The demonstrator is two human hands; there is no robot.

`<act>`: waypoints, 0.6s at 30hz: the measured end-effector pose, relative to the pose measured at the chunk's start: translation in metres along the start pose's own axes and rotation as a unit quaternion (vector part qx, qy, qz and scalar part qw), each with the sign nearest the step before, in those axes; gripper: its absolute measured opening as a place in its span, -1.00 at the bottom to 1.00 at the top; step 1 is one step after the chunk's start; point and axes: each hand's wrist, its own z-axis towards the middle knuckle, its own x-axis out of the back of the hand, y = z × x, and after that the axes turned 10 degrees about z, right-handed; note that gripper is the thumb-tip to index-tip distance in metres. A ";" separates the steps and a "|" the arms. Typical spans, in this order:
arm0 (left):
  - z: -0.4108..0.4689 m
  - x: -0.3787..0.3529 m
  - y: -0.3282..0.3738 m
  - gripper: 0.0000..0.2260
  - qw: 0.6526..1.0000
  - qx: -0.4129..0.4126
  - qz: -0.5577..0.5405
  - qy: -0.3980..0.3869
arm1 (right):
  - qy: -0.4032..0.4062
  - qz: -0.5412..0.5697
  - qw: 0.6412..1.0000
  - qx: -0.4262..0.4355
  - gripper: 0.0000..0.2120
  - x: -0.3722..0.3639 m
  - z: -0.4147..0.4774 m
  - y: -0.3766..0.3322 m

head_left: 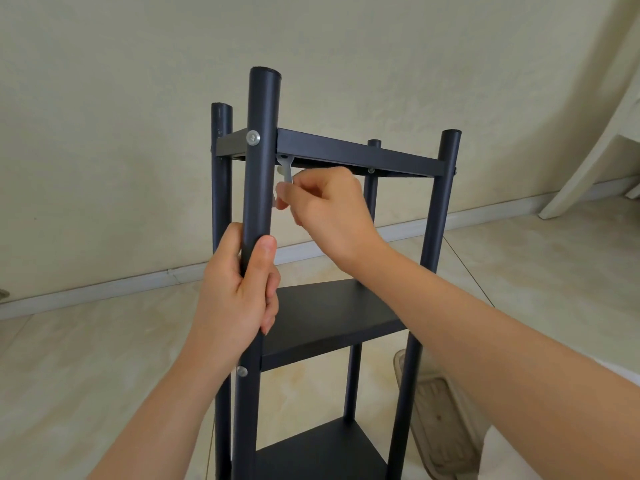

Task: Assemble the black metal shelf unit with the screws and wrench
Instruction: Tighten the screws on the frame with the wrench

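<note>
The black metal shelf unit stands upright in front of me, with round posts and three flat shelves. My left hand grips the nearest post below the top shelf. A silver screw head shows on that post at the level of the top shelf. My right hand pinches a small silver wrench, whose head sits under the near corner of the top shelf, just behind the post. A second screw head shows on the post at the middle shelf.
A clear plastic tray lies on the tiled floor to the right of the shelf unit. A white furniture leg slants at the far right. The wall and its baseboard run close behind the unit.
</note>
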 end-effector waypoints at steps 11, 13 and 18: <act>0.003 0.008 -0.007 -0.57 1.000 0.003 -0.025 0.007 | -0.019 -0.049 0.999 -0.007 -0.70 0.002 0.003 -0.012; 0.003 0.011 -0.010 -0.60 1.000 0.003 -0.020 0.009 | -0.016 -0.044 0.999 -0.003 -0.69 -0.003 0.004 -0.011; 0.001 0.015 -0.016 -0.72 1.000 -0.001 -0.011 0.013 | -0.001 -0.041 0.997 0.061 -0.68 -0.015 0.007 -0.005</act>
